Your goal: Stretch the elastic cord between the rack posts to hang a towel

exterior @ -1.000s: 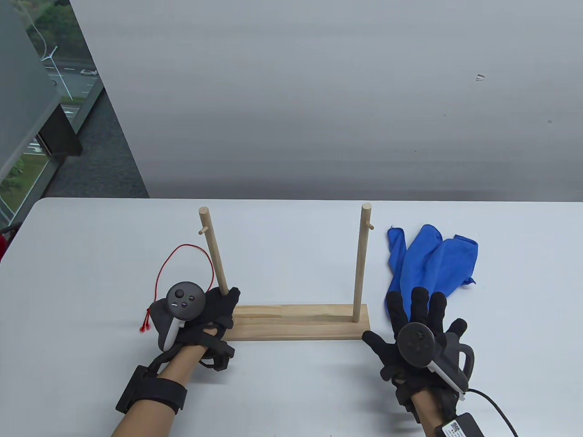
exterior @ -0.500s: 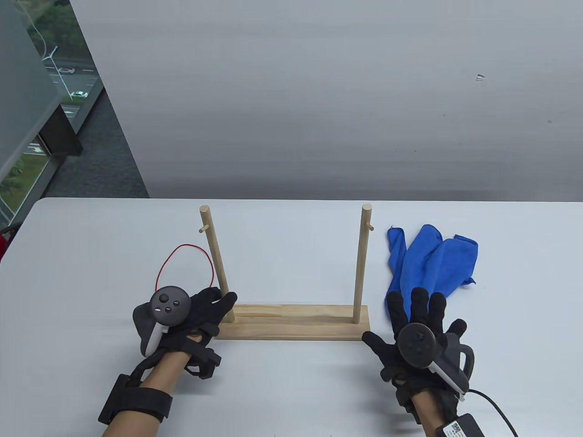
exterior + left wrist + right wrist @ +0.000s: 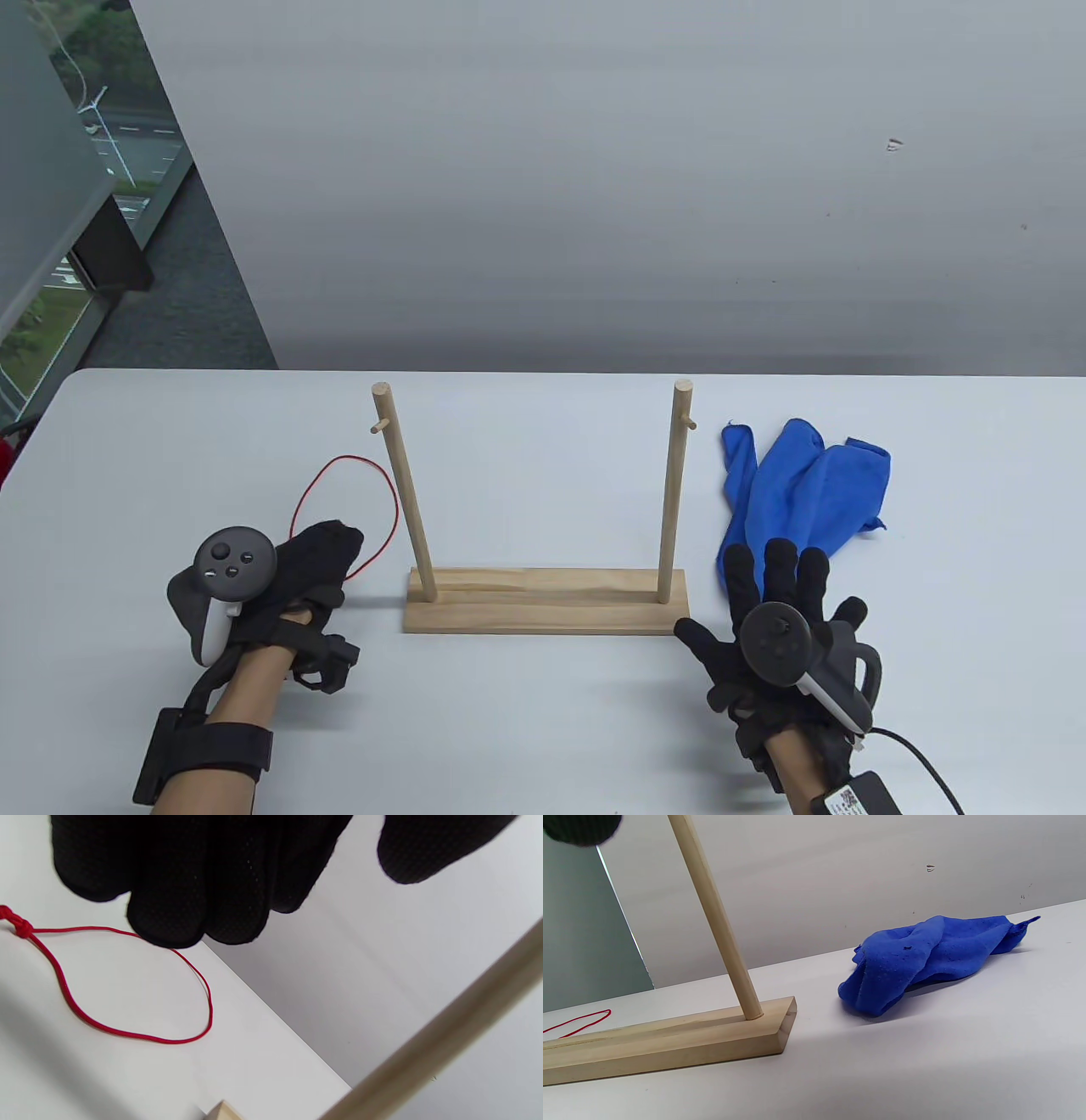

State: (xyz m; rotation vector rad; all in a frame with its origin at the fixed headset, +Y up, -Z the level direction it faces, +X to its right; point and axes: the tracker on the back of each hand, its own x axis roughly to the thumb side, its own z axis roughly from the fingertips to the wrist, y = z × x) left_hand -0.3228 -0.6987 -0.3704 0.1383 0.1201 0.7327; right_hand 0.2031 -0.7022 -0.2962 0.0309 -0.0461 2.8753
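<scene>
The wooden rack [image 3: 547, 603] stands mid-table with a left post [image 3: 405, 492] and a right post [image 3: 673, 492], each with a small peg near the top. The red elastic cord [image 3: 344, 460] lies in a loop on the table left of the rack. My left hand [image 3: 335, 552] hovers over the loop's near part. In the left wrist view its fingers [image 3: 169, 925] cover part of the cord [image 3: 127, 1033] near its knot, thumb apart, and grip nothing that I can see. The blue towel [image 3: 806, 488] lies crumpled right of the rack. My right hand [image 3: 776, 594] lies flat with fingers spread, fingertips at the towel's near end.
A grey wall rises behind the table's far edge. The table's left edge [image 3: 34, 441] is near a window. A cable [image 3: 925, 760] trails from my right wrist. The right wrist view shows the rack base [image 3: 670, 1039], the right post [image 3: 712, 916] and the towel [image 3: 925, 955].
My left hand has moved left and nearer, away from the foot of the left post, and now covers the cord's knotted end. The right hand, rack and towel have not moved.
</scene>
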